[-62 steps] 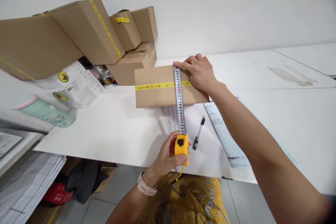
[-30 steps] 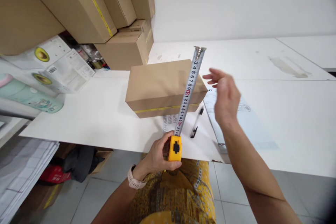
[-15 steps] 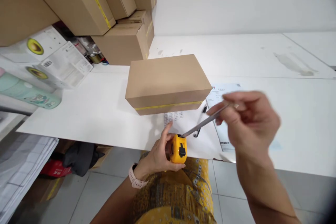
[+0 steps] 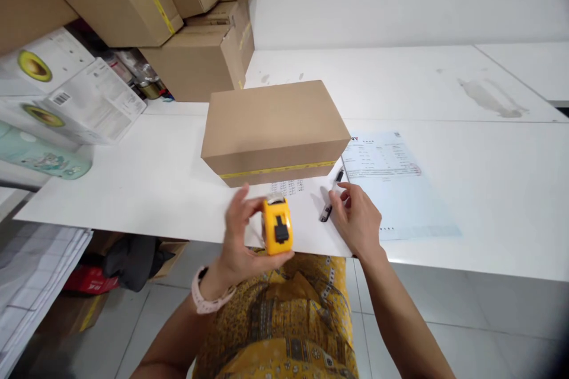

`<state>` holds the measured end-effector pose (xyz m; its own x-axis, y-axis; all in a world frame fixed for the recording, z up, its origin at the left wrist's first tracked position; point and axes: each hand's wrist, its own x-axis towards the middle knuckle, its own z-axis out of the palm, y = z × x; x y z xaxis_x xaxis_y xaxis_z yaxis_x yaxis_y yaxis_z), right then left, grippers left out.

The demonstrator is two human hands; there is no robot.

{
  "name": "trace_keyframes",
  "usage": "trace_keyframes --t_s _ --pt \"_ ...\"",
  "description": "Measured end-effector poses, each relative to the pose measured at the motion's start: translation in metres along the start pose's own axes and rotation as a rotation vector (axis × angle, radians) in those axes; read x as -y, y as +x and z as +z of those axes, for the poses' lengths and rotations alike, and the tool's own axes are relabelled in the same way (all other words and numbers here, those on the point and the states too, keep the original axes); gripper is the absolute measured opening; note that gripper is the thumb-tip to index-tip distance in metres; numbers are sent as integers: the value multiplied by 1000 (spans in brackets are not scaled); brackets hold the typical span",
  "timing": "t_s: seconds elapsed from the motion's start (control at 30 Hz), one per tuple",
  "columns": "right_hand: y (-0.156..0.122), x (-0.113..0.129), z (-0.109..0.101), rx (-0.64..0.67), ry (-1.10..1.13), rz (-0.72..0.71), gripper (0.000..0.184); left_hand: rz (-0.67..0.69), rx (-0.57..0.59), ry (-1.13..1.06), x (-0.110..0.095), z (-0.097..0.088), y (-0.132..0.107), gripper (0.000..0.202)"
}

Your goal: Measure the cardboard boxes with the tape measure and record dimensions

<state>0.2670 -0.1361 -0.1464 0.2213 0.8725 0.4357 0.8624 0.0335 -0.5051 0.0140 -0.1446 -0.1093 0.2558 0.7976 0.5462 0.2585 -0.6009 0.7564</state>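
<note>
One yellow tape measure (image 4: 276,227), a rounded plastic case with a black slide button, is clamped between the thumb and fingers of the left hand (image 4: 237,240), held just above the near edge of the smooth white table (image 4: 133,189). A pale wristband (image 4: 205,299) circles that wrist. The right hand (image 4: 358,219) rests on the tabletop close by, fingers loosely curled at a slim black pen (image 4: 329,204); whether they pinch it cannot be told. Just behind lies a plain rectangular cardboard box (image 4: 273,121) banded with yellow tape, set over a printed sheet (image 4: 288,188), with a pale blue form (image 4: 391,183) to its right. Stacked cartons (image 4: 195,59) and glossy white avocado-printed packs (image 4: 66,95) crowd the far left.
</note>
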Motion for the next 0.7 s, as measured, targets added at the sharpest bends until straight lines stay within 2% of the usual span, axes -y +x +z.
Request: trace_keyframes --t_s 0.1,0.13,0.2,0.27,0.37,0.47,0.57,0.6,0.63,0.7 --pt "2 -1 4 211 -114 86 50 222 -163 280 -8 -33 50 102" --pt "3 1 5 251 -138 91 53 236 -161 397 -9 -42 68 96" --pt "6 7 4 305 -168 94 54 228 -108 582 -8 -55 104 81" --pt "8 11 2 339 -178 108 49 205 -35 681 -2 -60 133 71" --pt "11 11 -1 351 -174 135 43 183 26 779 10 -58 156 67" --pt "8 4 -7 298 -39 170 41 209 0 832 17 -50 156 56" --pt "-5 -4 -19 148 411 259 32 373 -75 752 20 -36 133 44" --pt "-10 -5 -24 88 581 276 30 449 -40 684 21 -30 122 40" --pt "-15 -6 -30 25 719 280 28 520 49 598 24 -24 109 36" --pt "-22 -5 -43 -118 843 258 23 602 360 426 33 -11 84 34"
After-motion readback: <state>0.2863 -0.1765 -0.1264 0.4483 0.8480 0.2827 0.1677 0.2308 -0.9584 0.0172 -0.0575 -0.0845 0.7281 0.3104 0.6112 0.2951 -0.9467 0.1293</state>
